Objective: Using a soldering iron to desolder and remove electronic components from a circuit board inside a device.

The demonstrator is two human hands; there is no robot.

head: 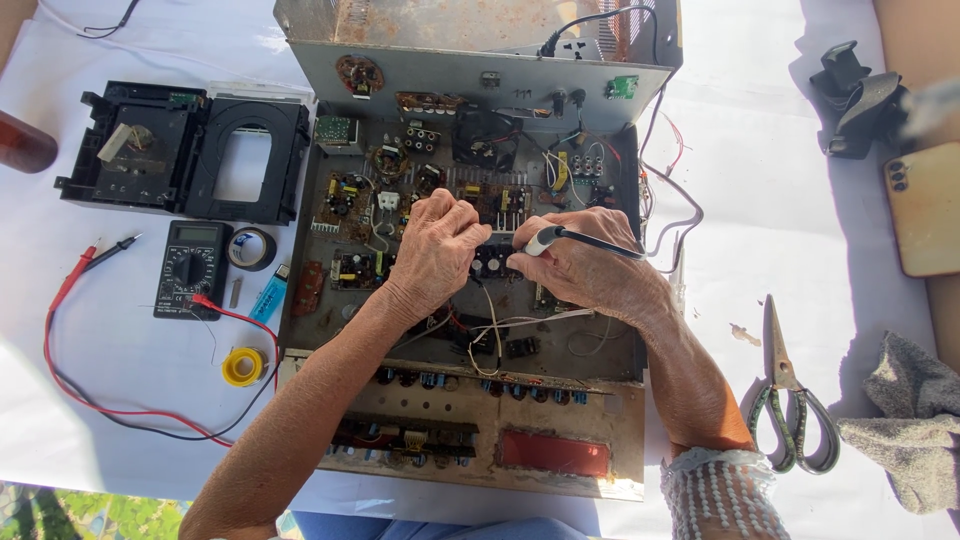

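Both hands work over the middle of an opened amplifier chassis (460, 250) lying on a white-covered counter (780, 230). The right hand (590, 270) has its grip closed around a soldering iron (560, 237), the pale tip pointing toward nine o'clock and its dark cord trailing toward three o'clock. The left hand (440, 245) sits just beside it at nine o'clock, fingers curled tight over the circuit boards; whether they pinch anything cannot be told. At nine o'clock of the chassis lie a black multimeter (190, 268) with red leads, a tape roll (251, 248) and a yellow solder spool (242, 367). Scissors (790, 410) rest at four o'clock, beside a grey cloth (910, 420).
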